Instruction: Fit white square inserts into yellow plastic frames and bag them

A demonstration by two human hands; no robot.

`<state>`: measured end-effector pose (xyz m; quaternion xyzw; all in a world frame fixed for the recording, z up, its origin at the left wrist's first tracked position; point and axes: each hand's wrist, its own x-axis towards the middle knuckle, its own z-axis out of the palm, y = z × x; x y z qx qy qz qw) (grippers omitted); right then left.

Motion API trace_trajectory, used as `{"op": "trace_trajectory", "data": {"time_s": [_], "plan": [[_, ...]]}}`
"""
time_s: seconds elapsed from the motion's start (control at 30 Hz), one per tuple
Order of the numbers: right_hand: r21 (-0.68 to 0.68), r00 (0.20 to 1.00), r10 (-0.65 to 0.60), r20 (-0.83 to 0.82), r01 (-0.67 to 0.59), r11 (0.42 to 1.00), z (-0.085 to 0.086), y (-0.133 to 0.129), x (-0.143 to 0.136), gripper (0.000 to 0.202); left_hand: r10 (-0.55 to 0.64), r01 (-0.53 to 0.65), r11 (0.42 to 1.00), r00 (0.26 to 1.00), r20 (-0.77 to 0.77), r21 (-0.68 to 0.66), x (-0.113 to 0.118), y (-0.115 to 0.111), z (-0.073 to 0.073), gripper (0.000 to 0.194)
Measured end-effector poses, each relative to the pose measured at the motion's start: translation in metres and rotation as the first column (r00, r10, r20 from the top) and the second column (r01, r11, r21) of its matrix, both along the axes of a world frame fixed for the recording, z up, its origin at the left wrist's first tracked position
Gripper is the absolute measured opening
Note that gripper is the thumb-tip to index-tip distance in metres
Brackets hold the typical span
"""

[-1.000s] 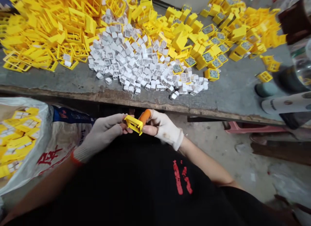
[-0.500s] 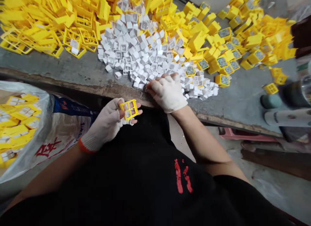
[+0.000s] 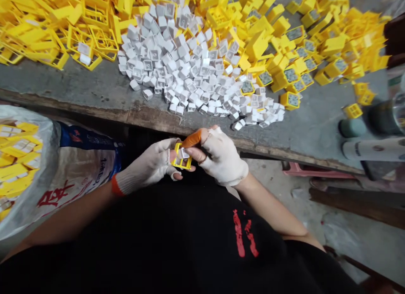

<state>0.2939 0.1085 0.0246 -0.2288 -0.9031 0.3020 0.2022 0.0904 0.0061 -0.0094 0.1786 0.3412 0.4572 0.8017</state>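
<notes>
Yellow plastic, a small four-window frame [image 3: 182, 156], sits pinched in the fingers of the gloved left hand [image 3: 151, 165] just below the bench edge [image 3: 152, 117], and the gloved right hand [image 3: 221, 155] meets it from the other side, its orange-capped thumb [image 3: 192, 139] pressing a white cube [image 3: 184, 153] into one of the windows. Both hands are closed: the left on the frame, the right bearing on the cube. By the look of it this frame is barely begun (one window seems filled, the others look open). Plenty remains: a heap of white cubes [image 3: 190, 70] lies on the bench, empty yellow frames [image 3: 63, 28] are piled to the left, and other yellow parts [image 3: 316, 45] are heaped on the right. A sack [image 3: 72, 167] to the left holds frames with white inserts. Nothing stands between the hands and the cubes.
</notes>
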Motion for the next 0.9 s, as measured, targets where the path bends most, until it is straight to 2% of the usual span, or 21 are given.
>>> {"op": "trace_trajectory", "data": {"time_s": [0.07, 0.2, 0.33, 0.47, 0.6, 0.7, 0.9], "plan": [[0.043, 1.000, -0.013, 0.024, 0.012, 0.999, 0.000, -0.003, 0.003, 0.058, -0.006, 0.006, 1.000, 1.000, 0.003, -0.008, 0.001, -0.001, 0.003, 0.058], [0.099, 0.999, 0.013, 0.048, -0.017, 0.995, 0.005, -0.005, 0.003, 0.059, 0.057, -0.055, 0.997, 0.998, 0.032, -0.053, 0.000, -0.003, 0.011, 0.059], [0.047, 0.999, -0.033, 0.037, 0.031, 0.998, 0.007, -0.007, -0.002, 0.061, 0.078, -0.073, 0.995, 0.994, 0.073, -0.071, -0.002, -0.006, 0.010, 0.062], [-0.045, 0.992, -0.108, -0.060, 0.105, 0.993, 0.005, -0.009, -0.001, 0.059, 0.054, -0.051, 0.998, 0.996, 0.071, -0.041, -0.004, -0.009, 0.003, 0.063], [-0.028, 0.998, -0.024, -0.057, 0.023, 0.999, 0.006, -0.012, -0.002, 0.058, 0.135, -0.129, 0.989, 0.987, 0.088, -0.068, -0.004, -0.011, 0.000, 0.055], [-0.006, 0.999, 0.016, -0.035, -0.016, 1.000, 0.006, -0.013, -0.003, 0.055, 0.151, -0.144, 0.986, 0.984, 0.098, -0.078, -0.004, -0.012, -0.001, 0.045], [0.103, 0.985, -0.141, -0.100, 0.151, 0.983, -0.005, -0.015, 0.000, 0.035, 0.048, -0.046, 0.999, 0.984, 0.173, -0.018, -0.001, -0.009, 0.001, 0.048]]}}
